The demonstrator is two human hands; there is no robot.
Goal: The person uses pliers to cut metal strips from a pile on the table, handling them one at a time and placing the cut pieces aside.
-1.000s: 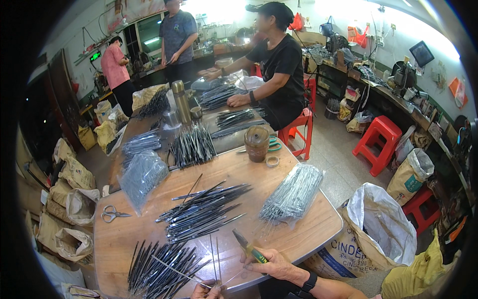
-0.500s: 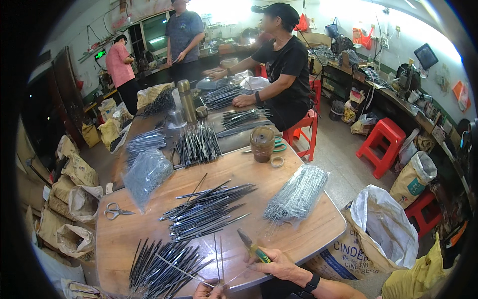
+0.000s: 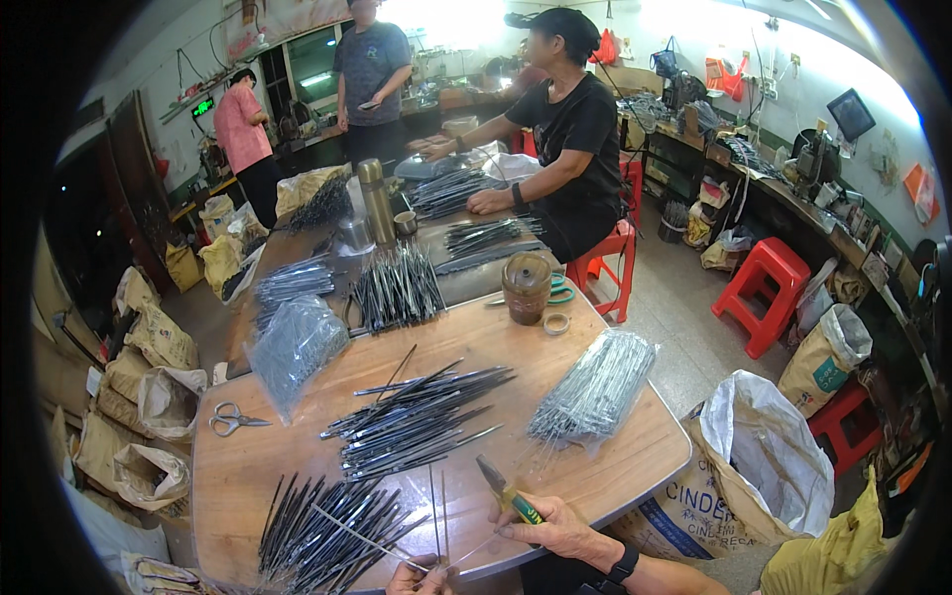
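At the table's near edge my left hand (image 3: 420, 579) is closed on thin metal rods (image 3: 437, 521). Two of them stand nearly upright, and another slants to the left over a dark bundle. My right hand (image 3: 557, 530) grips pliers (image 3: 520, 504) with green-and-yellow handles, their jaws pointing up and to the left. A thin pale strand (image 3: 482, 546) runs between my two hands; its ends are hidden by fingers. Left of my left hand lies a pile of dark metal strips (image 3: 322, 535). A second pile of dark strips (image 3: 416, 416) lies farther in on the wooden table (image 3: 575, 476).
Scissors (image 3: 236, 419) lie at the table's left. A clear bag of pale rods (image 3: 593, 387) is at the right, with a brown lidded jar (image 3: 526, 288) and a tape roll (image 3: 556, 323) beyond. A large sack (image 3: 684, 501) stands right. A seated person (image 3: 575, 139) works across.
My hands, the rods and the pliers keep almost the same pose. The whole view has shifted very slightly. In the background, the standing person in the grey shirt has shifted their hands.
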